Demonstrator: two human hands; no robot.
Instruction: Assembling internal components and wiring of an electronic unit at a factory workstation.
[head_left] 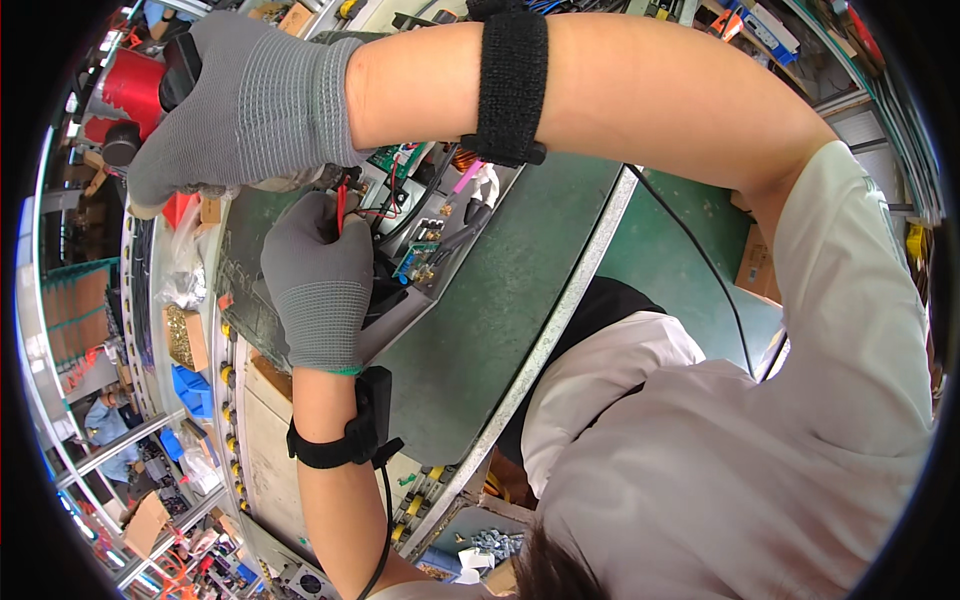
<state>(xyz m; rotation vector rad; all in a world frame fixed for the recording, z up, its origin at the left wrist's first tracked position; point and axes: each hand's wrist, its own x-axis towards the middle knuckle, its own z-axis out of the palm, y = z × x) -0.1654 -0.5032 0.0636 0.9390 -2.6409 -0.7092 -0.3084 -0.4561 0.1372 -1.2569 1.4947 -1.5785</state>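
Head view: left hand (318,270) in gray knit glove is gripping a red wire (341,205), thumb and forefinger apparently pinching, other fingers curling into a loose fist; exact contact is partly hiding behind the glove

Wire is sitting just beyond the left fingers, at the left side of an open metal chassis (402,322), which is lying slantwise on the dark green work surface (520,260)

Handling, judging by looks: wire is probably being light, limp and easy to bend, best taken by its insulation close to the pinch; chassis is looking stiff and heavier, bare outer wall being the safer hold; green circuit board (400,157) and copper coil (465,158) are looking fragile, poor places to press

Pose: left forearm is coming up from the near edge, wrist running about straight, back of glove facing up, black strap (335,452) circling the forearm

Right arm is reaching in from the right, forearm crossing the far side, right hand (240,110) hanging over the far left; its fingers are pointing left and near, a red and black cylindrical thing (130,90) showing right beside them; cannot tell whether they are grasping it
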